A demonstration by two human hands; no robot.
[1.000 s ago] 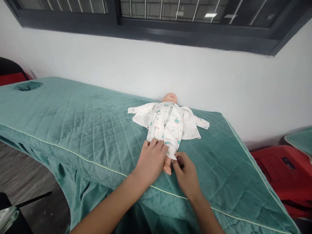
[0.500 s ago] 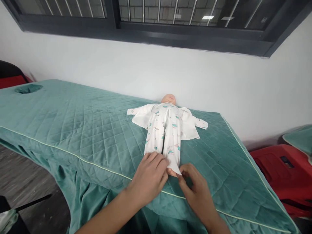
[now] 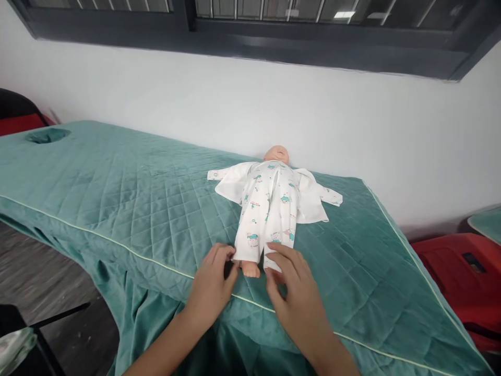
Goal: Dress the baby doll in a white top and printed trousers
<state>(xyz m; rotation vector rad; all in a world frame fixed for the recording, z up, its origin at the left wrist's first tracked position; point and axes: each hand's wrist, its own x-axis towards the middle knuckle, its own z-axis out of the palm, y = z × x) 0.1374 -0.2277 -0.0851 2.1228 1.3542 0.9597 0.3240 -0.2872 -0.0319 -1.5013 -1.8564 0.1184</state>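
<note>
White, soft-looking cloth with small green figures makes up the trousers (image 3: 254, 211), two straight tubes lying along the front of a smooth, rounded doll (image 3: 277, 152). The doll lies face up near the edge of a table, on a green, velvety cover (image 3: 148, 193) quilted in diamonds and edged with pale piping (image 3: 131, 251). A white top (image 3: 312, 202) spreads out flat on both sides. The left hand (image 3: 213, 282) pinches the outer corner of one cuff beside a bare foot (image 3: 250, 269). The right hand (image 3: 295, 290), fingers curved, touches the other cuff; its grip cannot be told.
</note>
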